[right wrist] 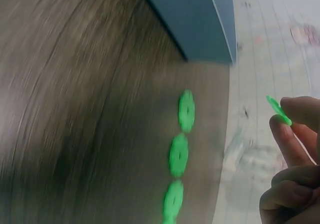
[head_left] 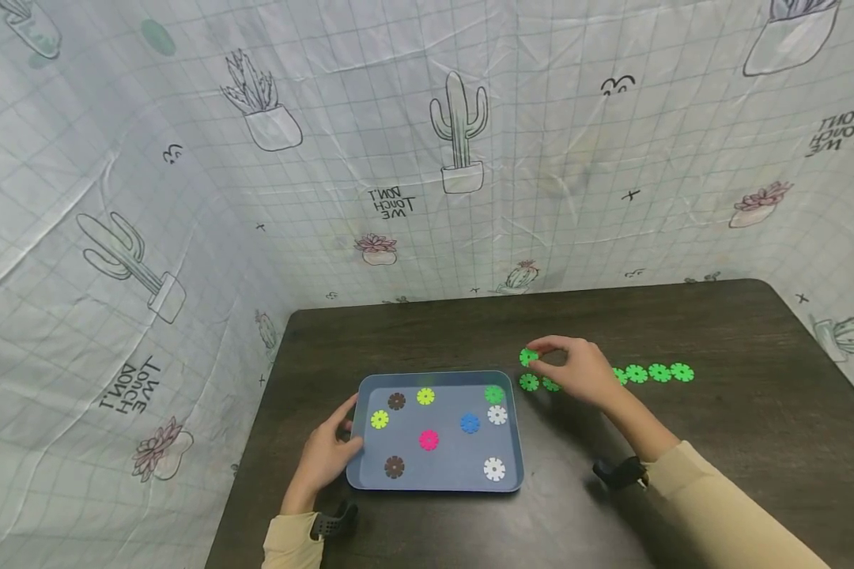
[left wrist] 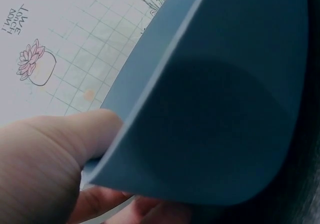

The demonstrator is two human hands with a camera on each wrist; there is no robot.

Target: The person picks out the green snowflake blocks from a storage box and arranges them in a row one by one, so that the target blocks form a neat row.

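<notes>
My left hand (head_left: pixel 325 449) grips the left edge of a blue-grey tray (head_left: pixel 434 481), with the thumb on the rim and fingers beneath, as the left wrist view shows. In the tray lie several notched plastic discs, among them a pink disc (head_left: pixel 429 440), a blue disc (head_left: pixel 470 423) and a green disc (head_left: pixel 494 394). Between thumb and fingertips, my right hand (head_left: pixel 578 370) pinches another green disc (right wrist: pixel 278 110), above the table right of the tray. Below it runs a row of green discs (head_left: pixel 659 372), partly hidden by this hand in the head view.
The dark wooden table (head_left: pixel 413 336) carries the tray and the row. A pale cloth (head_left: pixel 541 158) printed with cacti hangs behind the table and along its sides. Each wrist wears a black strap (head_left: pixel 621 472).
</notes>
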